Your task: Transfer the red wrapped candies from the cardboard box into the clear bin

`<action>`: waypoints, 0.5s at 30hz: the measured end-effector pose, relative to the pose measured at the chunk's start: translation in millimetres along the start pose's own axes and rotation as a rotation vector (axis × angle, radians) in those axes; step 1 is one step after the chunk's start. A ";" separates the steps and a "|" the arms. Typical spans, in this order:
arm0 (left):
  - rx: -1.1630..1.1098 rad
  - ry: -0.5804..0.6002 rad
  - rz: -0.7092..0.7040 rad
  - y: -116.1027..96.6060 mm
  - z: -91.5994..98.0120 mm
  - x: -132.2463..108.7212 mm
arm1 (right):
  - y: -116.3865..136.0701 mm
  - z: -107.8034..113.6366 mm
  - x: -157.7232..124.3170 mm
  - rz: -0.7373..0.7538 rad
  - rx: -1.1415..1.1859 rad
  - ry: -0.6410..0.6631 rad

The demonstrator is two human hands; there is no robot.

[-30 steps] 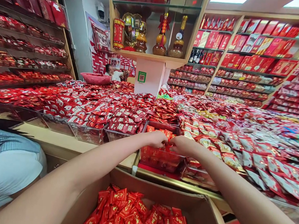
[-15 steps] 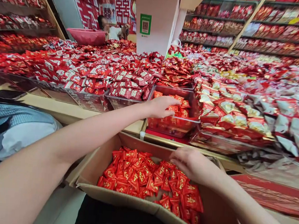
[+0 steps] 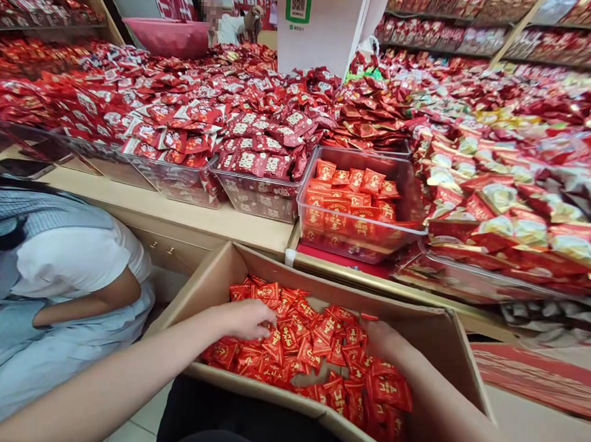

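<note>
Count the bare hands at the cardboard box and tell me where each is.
2. The left hand is by the red packets on the left side of the cardboard box; the right hand is by those farther right.

Packets (image 3: 296,331) lie in a cardboard box (image 3: 321,290) — left hand (image 3: 252,318) at their left, right hand (image 3: 383,340) at their right. Beyond the box runs the counter (image 3: 255,226), bearing a tub (image 3: 411,188). Behind it rises a pillar (image 3: 321,46), with a basket (image 3: 161,37) farther left. Another person (image 3: 68,254) is left of the box — before the counter.
</note>
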State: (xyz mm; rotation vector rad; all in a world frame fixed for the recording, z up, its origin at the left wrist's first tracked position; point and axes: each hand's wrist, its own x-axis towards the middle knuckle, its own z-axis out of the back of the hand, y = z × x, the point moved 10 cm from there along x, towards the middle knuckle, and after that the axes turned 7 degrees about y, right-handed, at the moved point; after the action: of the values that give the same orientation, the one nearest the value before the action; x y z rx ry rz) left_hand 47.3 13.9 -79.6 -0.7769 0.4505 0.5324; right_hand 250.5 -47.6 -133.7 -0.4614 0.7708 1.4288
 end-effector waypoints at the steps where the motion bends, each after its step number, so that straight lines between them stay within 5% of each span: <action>1: -0.018 0.024 0.066 13.2 -2.0 2.0 | 2.8 -6.5 0.7 -0.005 -0.007 0.036; 6: -0.059 -0.041 0.221 49.5 15.3 0.8 | 11.9 -25.4 -0.1 0.021 -0.021 0.129; 11: -0.113 -0.073 0.298 73.4 21.6 -2.7 | 26.8 -8.4 6.4 0.078 -0.021 -0.046; 15: -0.162 -0.158 0.379 91.6 32.0 -5.3 | 62.2 -1.3 17.1 0.182 -0.005 -0.145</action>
State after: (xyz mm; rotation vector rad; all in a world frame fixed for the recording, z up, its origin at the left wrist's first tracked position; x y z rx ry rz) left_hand -5.9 91.0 -105.4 -0.8012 0.4123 0.9865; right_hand 188.8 -29.3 -136.8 -0.2929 0.7060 1.6146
